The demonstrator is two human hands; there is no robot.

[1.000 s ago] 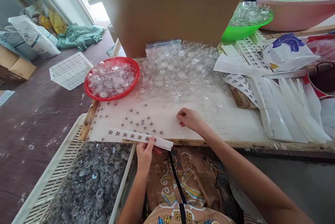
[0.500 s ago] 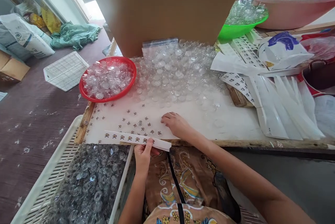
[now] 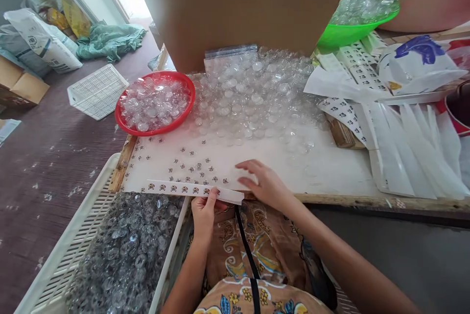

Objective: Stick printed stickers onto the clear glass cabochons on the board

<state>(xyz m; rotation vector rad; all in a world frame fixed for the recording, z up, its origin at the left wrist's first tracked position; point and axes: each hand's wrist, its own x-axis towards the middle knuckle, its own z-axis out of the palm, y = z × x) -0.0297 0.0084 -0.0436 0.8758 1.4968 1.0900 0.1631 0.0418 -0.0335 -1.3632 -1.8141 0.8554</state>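
Left grip (image 3: 203,210) on printed strip (image 3: 190,189), right grip (image 3: 265,184) near.

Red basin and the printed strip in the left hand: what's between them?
In the head view, small dark-printed pieces lie scattered on the white tabletop between the red basin and the strip, with bare patches among them.

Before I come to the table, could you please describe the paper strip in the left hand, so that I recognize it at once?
Find the white table, then its near edge, left of the middle. There the left hand pinches a narrow white paper strip. Unlike the printed sheets on the table's right side, it carries one row of small dark pictures.
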